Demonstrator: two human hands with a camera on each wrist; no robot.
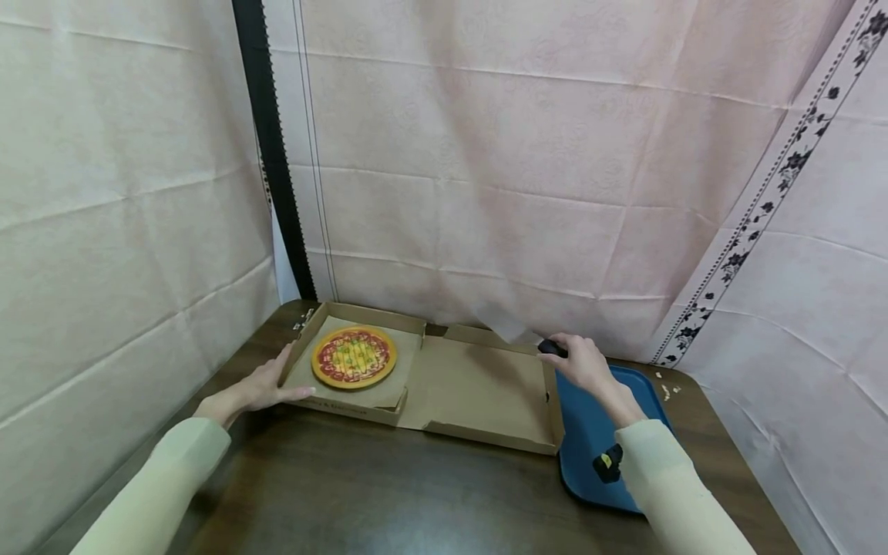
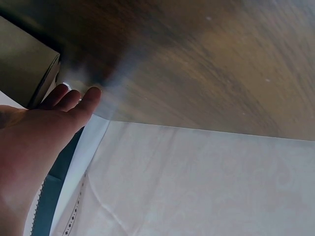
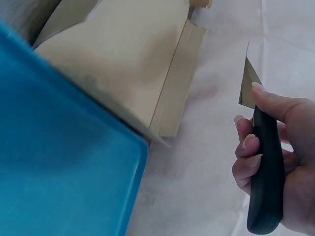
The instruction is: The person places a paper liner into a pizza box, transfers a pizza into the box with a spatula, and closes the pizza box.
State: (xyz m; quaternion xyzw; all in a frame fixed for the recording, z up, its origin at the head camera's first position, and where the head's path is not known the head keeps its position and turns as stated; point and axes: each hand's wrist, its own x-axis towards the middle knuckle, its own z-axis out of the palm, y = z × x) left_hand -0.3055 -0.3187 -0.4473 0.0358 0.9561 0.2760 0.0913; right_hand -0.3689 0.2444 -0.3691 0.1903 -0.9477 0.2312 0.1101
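My right hand point(image 1: 583, 364) grips the black handle point(image 3: 267, 169) of a knife, held above the right end of an open cardboard pizza box point(image 1: 486, 385). Its broad, shiny blade point(image 1: 502, 322) points left, toward the back of the box. A round pizza point(image 1: 354, 357) with red and yellow topping lies whole-looking in the left half, on a pale sheet. At the box's front left corner rests my left hand point(image 1: 260, 385), thumb along the front wall and fingers along the left side. In the left wrist view, those fingers point(image 2: 88, 103) look fairly straight and hold nothing.
A blue tray point(image 1: 583, 432) stands to the right, under my right forearm. By the right sleeve is a small black item point(image 1: 608, 464) with a yellow patch. Pale cloth point(image 1: 486, 154) hangs behind and at both sides of the dark wooden table point(image 1: 361, 493).
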